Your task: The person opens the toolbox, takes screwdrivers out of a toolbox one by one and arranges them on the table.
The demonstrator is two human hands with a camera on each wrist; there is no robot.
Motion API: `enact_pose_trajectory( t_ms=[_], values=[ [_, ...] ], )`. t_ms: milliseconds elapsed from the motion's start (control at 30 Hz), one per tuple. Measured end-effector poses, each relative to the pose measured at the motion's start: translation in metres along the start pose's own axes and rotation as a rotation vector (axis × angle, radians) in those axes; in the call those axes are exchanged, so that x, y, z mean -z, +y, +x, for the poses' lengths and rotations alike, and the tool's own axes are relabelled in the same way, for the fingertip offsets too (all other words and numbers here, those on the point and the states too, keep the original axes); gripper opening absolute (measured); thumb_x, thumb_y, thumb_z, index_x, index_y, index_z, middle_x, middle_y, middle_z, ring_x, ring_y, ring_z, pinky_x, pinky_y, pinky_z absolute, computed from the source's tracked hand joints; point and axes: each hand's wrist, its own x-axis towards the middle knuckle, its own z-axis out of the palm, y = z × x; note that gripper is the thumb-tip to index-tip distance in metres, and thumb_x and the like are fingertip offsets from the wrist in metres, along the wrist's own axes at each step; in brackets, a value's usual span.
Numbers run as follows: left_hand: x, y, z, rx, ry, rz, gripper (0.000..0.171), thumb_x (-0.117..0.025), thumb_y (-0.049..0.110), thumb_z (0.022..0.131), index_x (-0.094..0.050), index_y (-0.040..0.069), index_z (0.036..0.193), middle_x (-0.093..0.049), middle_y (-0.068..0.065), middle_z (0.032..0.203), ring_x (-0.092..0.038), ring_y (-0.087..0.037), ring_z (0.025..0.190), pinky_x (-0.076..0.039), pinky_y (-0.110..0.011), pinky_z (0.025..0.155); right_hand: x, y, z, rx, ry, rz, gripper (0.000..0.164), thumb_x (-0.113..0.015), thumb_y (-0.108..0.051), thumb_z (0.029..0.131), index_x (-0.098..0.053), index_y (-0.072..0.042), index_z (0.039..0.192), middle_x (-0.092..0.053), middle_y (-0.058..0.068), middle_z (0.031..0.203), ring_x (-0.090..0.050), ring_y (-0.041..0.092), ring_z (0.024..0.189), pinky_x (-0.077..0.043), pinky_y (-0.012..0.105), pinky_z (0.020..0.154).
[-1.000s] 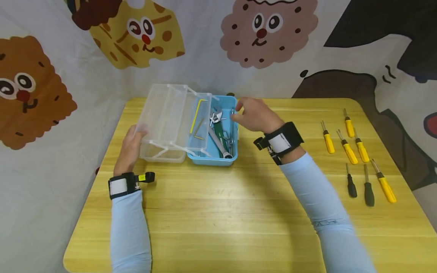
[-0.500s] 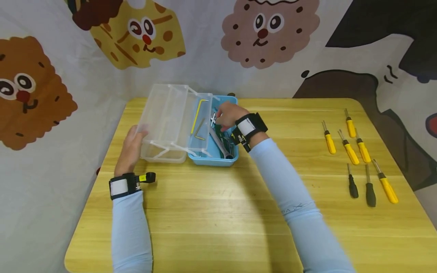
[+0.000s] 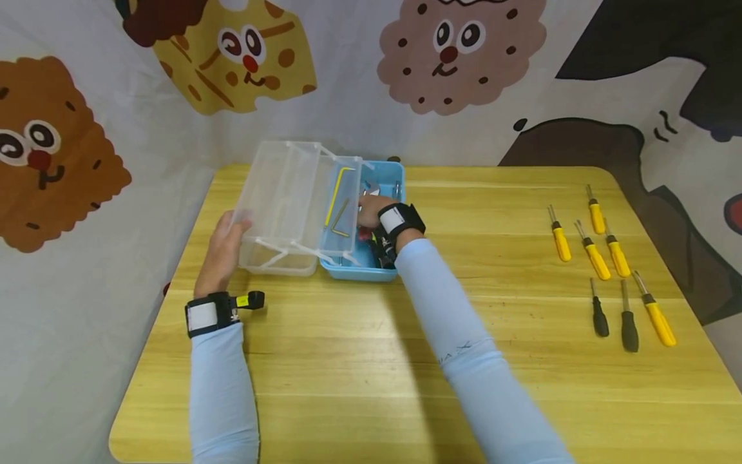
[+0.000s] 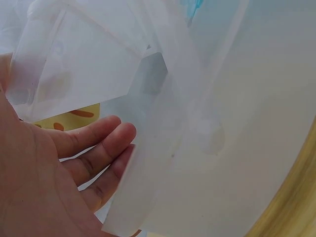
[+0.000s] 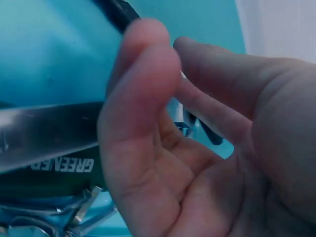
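Note:
A toolbox with a blue base (image 3: 359, 274) stands open at the back of the table, its clear plastic tray (image 3: 278, 187) folded out to the left. My left hand (image 3: 219, 254) holds the tray's left edge, thumb on one side and loosely bent fingers (image 4: 94, 160) on the other. Down in the base is my right hand (image 3: 373, 211), its fingers (image 5: 133, 113) curled and the thumb close to their tips. Beside them lie a silver wrench (image 5: 49, 128) and a green-handled tool (image 5: 54, 173). A dark rod (image 5: 118, 12) shows behind the fingertips; I cannot tell whether they grip it.
A yellow hex key (image 3: 335, 196) and a brass-coloured one (image 3: 341, 219) show through the clear tray. Several yellow-handled screwdrivers (image 3: 595, 258) and two dark-handled screwdrivers (image 3: 628, 328) lie at the table's right. A cartoon-printed cloth (image 3: 348, 77) hangs behind the table (image 3: 324, 380).
My right hand has moved left and down from the base's right rim into the base among the tools. The left hand and tray have stayed put.

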Motion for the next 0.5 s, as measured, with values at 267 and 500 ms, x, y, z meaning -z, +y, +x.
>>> enact_pose_trajectory(
  t_ms=[267,500],
  values=[
    [0.0,0.001,0.0,0.013,-0.001,0.005,0.067,-0.033,0.059,0.109,-0.03,0.02,0.163,-0.04,-0.015,0.158,-0.04,-0.033,0.138,-0.029,-0.064,0.121,-0.002,0.005,0.009,0.019,-0.107,0.048,0.032,-0.051,-0.025,0.112,-0.073,-0.005,0.101,-0.073,0.005,0.081,-0.067,0.015,0.074,-0.054,0.027,0.073],
    [0.0,0.0,0.002,0.016,-0.005,-0.003,0.066,-0.031,0.056,0.111,-0.027,0.019,0.165,-0.038,-0.016,0.161,-0.038,-0.034,0.14,-0.028,-0.064,0.122,-0.005,0.008,0.018,-0.017,-0.147,0.091,0.029,-0.053,-0.024,0.112,-0.074,-0.004,0.107,-0.075,0.006,0.08,-0.068,0.014,0.071,-0.055,0.025,0.07]
  ],
)
